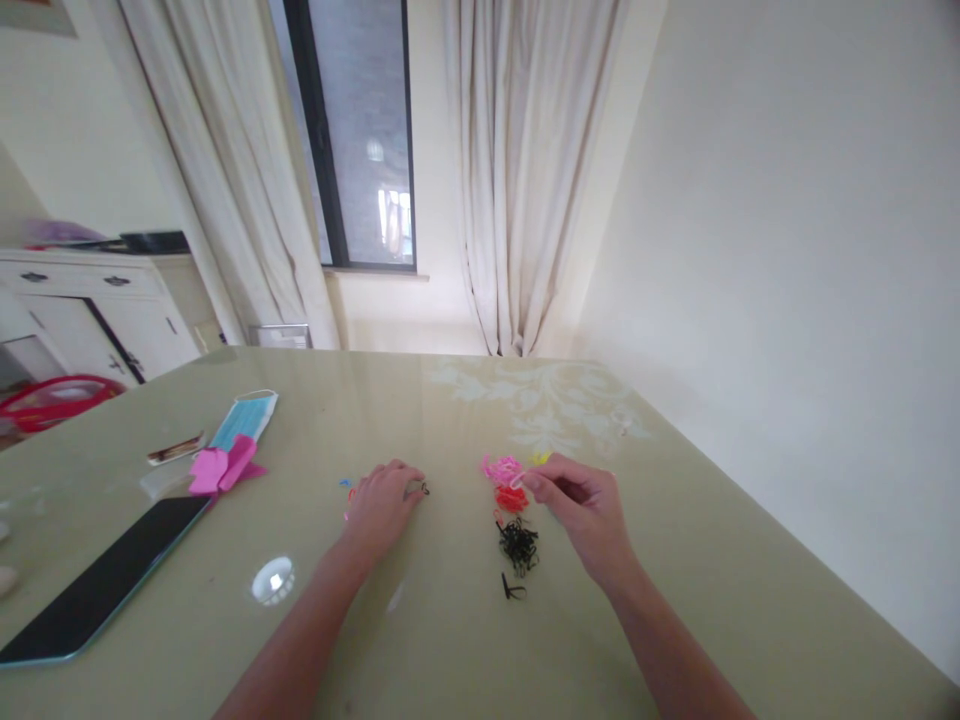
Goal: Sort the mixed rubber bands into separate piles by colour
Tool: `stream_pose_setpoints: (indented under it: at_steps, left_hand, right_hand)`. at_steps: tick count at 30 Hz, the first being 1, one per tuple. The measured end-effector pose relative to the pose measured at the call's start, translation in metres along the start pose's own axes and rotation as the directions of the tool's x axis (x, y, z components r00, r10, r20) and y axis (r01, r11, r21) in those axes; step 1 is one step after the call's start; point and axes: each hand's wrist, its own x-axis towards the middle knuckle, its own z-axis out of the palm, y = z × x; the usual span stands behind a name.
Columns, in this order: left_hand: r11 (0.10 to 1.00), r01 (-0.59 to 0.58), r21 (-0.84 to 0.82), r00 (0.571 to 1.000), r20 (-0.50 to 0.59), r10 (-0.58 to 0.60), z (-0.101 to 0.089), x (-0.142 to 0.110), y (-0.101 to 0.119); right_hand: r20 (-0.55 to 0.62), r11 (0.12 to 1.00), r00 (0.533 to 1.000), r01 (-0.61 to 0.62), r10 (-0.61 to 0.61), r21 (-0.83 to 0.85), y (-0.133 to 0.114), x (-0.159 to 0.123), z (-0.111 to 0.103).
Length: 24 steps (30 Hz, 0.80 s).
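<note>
Low over the tabletop, my left hand [379,508] has its thumb and index finger curled together at a small black rubber band [425,489]. Blue [345,482] and red [352,494] bits, likely more bands, show beside that hand, which partly covers them. My right hand [589,510] pinches a pale pink rubber band [517,482] between thumb and index finger. Just under it lie a pink pile of bands [500,469] and a red pile [511,499]. Nearer to me is a black pile [519,545]. A yellow bit [540,458] peeks out behind the right hand.
A few loose black bands [514,590] lie in front of the piles. On the left of the glossy table [450,640] are a dark flat panel [105,580], a pink bow-like item [223,466], a face mask [246,420] and a small packet [175,449]. A wall borders the right.
</note>
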Motion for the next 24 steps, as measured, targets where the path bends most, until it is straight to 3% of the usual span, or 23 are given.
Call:
stream_pose_setpoints:
  at_steps: [3,6,11,14,16,18,21,24]
  left_hand:
    - [1.0,-0.023,-0.006,1.0,0.019,0.023,0.003,0.003,0.002]
    - [0.998,-0.056,-0.018,0.998,0.036,0.056,0.003,0.005,0.006]
    - [0.993,-0.12,-0.004,0.992,0.045,0.12,0.003,0.005,0.011]
    - [0.99,-0.131,-0.056,0.991,-0.015,0.131,0.007,0.006,0.011]
    - [0.972,-0.139,-0.189,0.989,-0.068,0.128,0.009,0.006,0.013]
    - [0.914,-0.139,-0.382,0.989,-0.102,0.108,0.011,0.006,0.017]
    - [0.753,-0.117,-0.647,0.993,-0.092,0.076,0.013,0.003,0.028]
    - [0.621,-0.1,-0.778,0.994,-0.054,0.092,0.014,-0.002,0.039]
  right_hand:
    - [-0.021,1.0,1.0,0.003,-0.003,-0.023,0.007,0.004,0.001]
    - [-0.057,0.986,0.998,-0.015,0.005,-0.165,0.029,0.014,0.001]
    - [-0.075,0.825,0.997,-0.067,0.031,-0.561,0.076,0.029,0.008]
    - [-0.046,0.749,0.999,-0.044,0.018,-0.661,0.091,0.032,0.015]
    - [-0.03,0.728,0.999,-0.034,0.019,-0.684,0.092,0.033,0.017]
    - [-0.01,0.732,1.0,-0.017,0.014,-0.681,0.087,0.031,0.017]
    - [0.045,0.8,0.999,0.042,-0.018,-0.598,0.075,0.025,0.019]
    - [0.105,0.897,0.994,0.08,-0.037,-0.435,0.063,0.015,0.026]
